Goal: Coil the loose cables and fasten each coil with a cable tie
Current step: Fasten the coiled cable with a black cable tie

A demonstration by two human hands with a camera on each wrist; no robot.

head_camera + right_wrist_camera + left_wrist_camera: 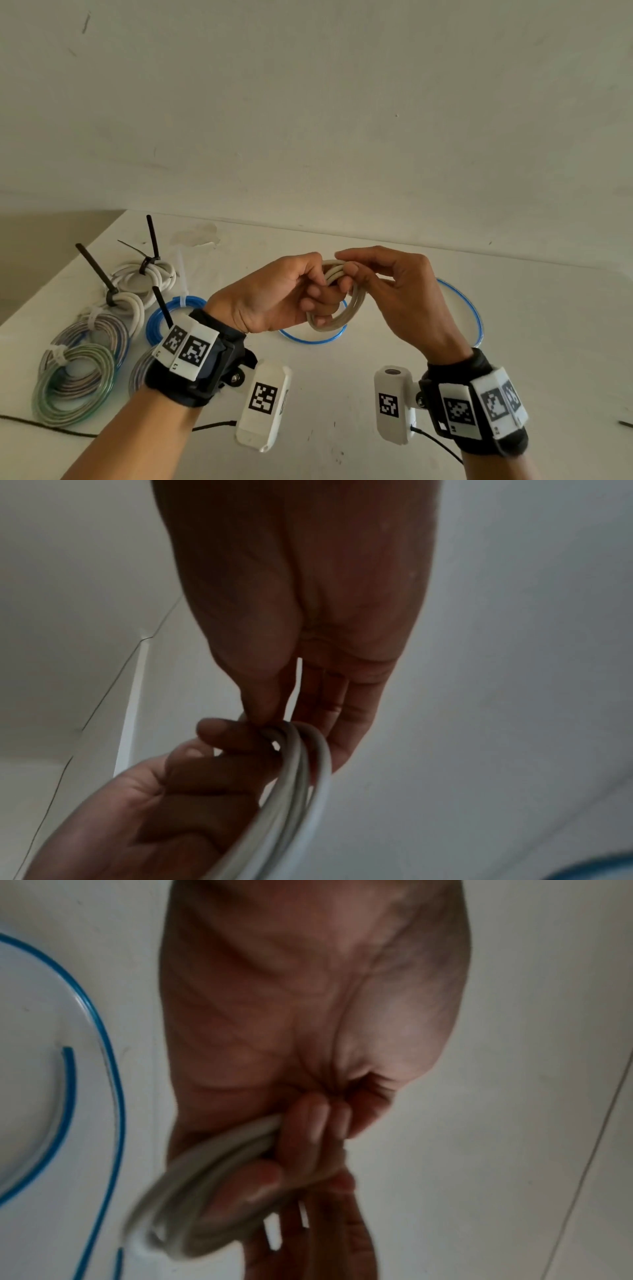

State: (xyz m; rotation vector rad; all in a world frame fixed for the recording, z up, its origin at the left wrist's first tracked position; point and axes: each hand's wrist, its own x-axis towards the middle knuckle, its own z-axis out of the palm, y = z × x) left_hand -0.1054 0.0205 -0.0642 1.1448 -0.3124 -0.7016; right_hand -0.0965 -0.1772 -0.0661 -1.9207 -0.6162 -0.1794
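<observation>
Both hands: left hand [281, 294] & right hand [394, 291] gripping beige cable coil [337, 308].

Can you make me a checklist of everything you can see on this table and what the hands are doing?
Surface: white table, a few small marks on it.
Job's things: beige cable coil held up in the air, no tie seen on it; tied coils sit at the left, some with black cable ties, some with white.
Clutter: nothing seen.
Grippers: left hand grips the coil with curled fingers; right hand pinches its top between thumb and fingers.
Cables: loose blue cable lies on the table behind the hands; thin black leads run from the wrist cameras.
Surroundings: plain pale wall behind the table.
</observation>
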